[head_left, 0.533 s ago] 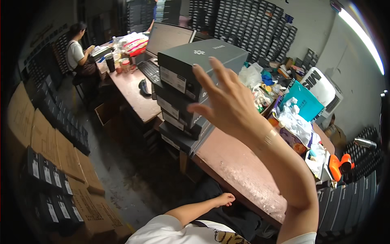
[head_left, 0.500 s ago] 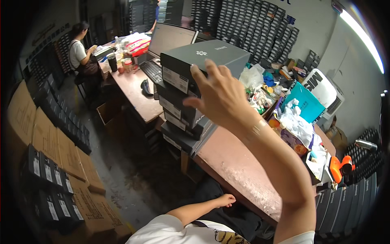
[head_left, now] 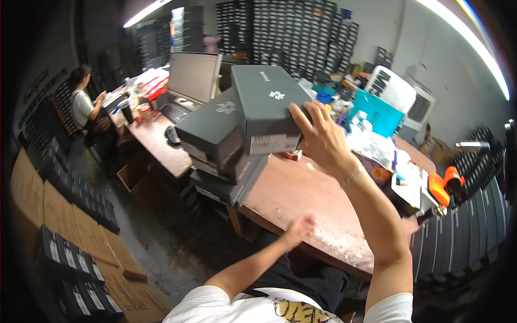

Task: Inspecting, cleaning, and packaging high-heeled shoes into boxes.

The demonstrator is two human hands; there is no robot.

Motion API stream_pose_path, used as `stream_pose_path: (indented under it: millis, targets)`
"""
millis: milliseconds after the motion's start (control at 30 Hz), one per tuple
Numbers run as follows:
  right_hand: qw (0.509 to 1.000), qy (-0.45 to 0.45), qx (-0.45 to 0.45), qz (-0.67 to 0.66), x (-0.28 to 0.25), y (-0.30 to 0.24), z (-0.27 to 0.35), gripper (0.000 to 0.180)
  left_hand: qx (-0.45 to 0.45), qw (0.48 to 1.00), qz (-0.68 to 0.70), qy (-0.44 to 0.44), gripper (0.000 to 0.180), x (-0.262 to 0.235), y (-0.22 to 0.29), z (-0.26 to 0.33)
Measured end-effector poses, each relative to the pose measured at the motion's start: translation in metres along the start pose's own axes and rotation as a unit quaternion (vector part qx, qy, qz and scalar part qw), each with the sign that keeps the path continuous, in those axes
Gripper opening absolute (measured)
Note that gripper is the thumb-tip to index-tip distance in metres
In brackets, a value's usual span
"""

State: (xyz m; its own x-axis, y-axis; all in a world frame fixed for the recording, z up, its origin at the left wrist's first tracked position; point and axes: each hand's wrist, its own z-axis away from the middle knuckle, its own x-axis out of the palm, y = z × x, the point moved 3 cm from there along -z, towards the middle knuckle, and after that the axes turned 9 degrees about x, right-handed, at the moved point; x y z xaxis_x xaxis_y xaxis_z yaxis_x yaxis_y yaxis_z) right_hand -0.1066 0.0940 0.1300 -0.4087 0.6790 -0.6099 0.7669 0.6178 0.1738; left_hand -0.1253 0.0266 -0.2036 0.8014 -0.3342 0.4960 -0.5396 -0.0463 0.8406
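Stacked dark boxes line the back wall above a worn reddish table (head_left: 301, 199) at centre frame. One dark grey shoebox (head_left: 266, 107) sits lifted at upper centre, the right hand (head_left: 320, 137) clamped on its right end, above three more boxes (head_left: 215, 140) piled at the table's left edge. Half a second earlier that box lay on the pile. One left hand (head_left: 299, 230), blurred and loosely open, now hovers by the table's near edge.

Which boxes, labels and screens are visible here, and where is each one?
Dark grey box: lifted by the right hand, rectangular.
White label: on that box's near end.
Stack of grey boxes: at the table edge.
Monitor: behind the stack, pale screen.
Teal box: further right.
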Motion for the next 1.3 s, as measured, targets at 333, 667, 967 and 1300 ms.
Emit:
stream_pose_path:
  millis: [333, 667, 967, 1300]
  targets:
    - [0.948, -0.206, 0.238, -0.05, -0.063, -0.02, 0.342, 0.057, -0.125, 0.986, 0.015, 0.106, 0.073, -0.008, -0.004, -0.018]
    - [0.503, -0.224, 0.758, -0.349, -0.007, 0.027, 0.438, 0.049, -0.185, 0.968, 0.127, 0.109, 0.063, 0.025, -0.018, 0.003]
    - [0.392, -0.171, 0.784, -0.45, -0.017, 0.046, 0.413, 0.035, -0.214, 0.967, 0.131, 0.052, 0.059, 0.018, -0.017, -0.002]
    - [0.665, -0.23, 0.654, -0.278, -0.042, 0.06, 0.399, 0.033, -0.189, 0.976, -0.105, -0.038, 0.074, 0.007, 0.019, 0.038]
